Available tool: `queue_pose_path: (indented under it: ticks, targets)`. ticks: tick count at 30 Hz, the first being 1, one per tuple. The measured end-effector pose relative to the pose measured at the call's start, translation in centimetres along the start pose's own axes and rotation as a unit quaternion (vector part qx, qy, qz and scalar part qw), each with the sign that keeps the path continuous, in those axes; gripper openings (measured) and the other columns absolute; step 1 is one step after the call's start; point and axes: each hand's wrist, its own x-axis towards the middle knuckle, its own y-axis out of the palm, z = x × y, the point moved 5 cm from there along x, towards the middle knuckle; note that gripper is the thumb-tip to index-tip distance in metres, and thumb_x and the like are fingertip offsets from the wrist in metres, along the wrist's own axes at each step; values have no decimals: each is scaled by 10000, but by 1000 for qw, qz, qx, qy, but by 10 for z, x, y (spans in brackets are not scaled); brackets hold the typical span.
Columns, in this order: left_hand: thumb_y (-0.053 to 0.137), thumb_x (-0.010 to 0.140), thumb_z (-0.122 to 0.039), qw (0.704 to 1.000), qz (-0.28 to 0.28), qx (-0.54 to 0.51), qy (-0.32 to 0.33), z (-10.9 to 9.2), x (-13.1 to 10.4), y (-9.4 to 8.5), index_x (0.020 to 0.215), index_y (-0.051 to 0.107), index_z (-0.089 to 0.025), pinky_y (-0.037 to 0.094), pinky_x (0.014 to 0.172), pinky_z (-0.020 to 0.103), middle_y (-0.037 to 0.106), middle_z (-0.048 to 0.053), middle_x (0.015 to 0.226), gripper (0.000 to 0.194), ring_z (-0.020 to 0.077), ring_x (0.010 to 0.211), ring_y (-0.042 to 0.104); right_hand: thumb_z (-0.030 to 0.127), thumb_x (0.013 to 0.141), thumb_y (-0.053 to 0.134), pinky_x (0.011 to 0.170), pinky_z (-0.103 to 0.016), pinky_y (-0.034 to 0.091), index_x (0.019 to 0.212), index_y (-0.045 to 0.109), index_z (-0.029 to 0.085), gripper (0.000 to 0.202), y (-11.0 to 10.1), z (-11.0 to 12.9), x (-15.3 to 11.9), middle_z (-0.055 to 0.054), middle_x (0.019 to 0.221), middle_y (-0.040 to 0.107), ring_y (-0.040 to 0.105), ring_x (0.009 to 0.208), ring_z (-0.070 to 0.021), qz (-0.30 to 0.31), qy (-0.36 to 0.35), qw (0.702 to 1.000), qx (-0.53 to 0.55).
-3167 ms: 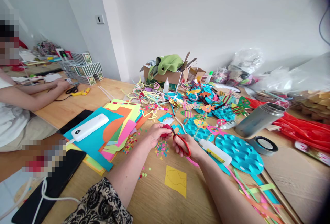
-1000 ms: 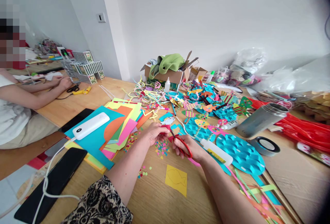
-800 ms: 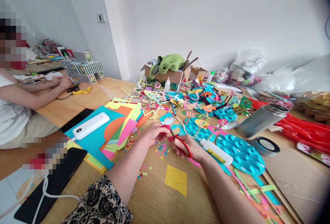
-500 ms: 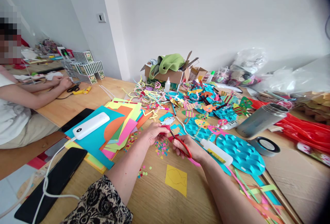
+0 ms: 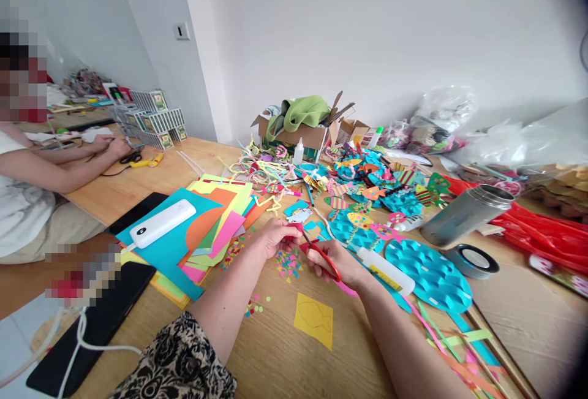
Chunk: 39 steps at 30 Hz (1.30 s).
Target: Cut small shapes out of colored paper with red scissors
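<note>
Near the middle of the table, my left hand [image 5: 279, 238] pinches a small piece of red paper [image 5: 297, 227]. My right hand [image 5: 331, 262] is closed on red-handled scissors [image 5: 331, 267], whose blades point up and left to the paper. Under the hands lies a heap of tiny colored paper bits [image 5: 288, 265]. A yellow paper square [image 5: 314, 320] with a fish outline drawn on it lies nearer to me. Just beyond my left hand is a white and blue fish cutout [image 5: 299, 213].
Colored paper sheets [image 5: 184, 233], a white power bank [image 5: 163, 223] and a black phone [image 5: 92, 331] lie left. Right are a glue bottle [image 5: 388, 271], a blue scalloped disc [image 5: 427, 273] and a steel flask [image 5: 466, 215]. A person's hands [image 5: 108, 146] rest at the far left.
Both my hands hold almost the same pose and place. A blurred, pixelated patch now shows at the lower left above the black phone.
</note>
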Motion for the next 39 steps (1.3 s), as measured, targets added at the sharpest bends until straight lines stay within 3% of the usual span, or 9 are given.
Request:
queue_pose_path:
  ticks: [9,14,18,39]
  targets:
    - [728,641,-257,998,2,-57,-32,-4,-3,2,777,667,-130,382,440,205,696,45,620,196,113,470,588,711,661,684,350,-186,280,624,559,158,569,-6,-4,3,23,457,542,435,338,-72,-44,2,999,21]
    - [731,633,-211,994,6,-92,-57,4,0,5,712,669,-115,362,425,182,698,43,631,139,87,479,580,694,676,680,349,-183,262,618,547,163,550,-7,-5,4,27,457,540,438,336,-70,-67,0,997,34]
    - [737,618,-184,994,25,-103,-27,5,2,9,705,676,-106,376,418,179,685,33,625,132,78,475,563,666,706,680,358,-181,279,604,539,164,531,-5,-7,4,22,462,551,441,341,-68,-59,-11,998,28]
    - [760,567,-167,995,-30,-92,31,-1,-1,11,772,698,-118,413,444,186,697,40,655,219,96,505,590,715,749,603,372,-172,290,640,550,149,578,-3,-11,5,14,494,571,464,359,-63,-39,-18,999,29]
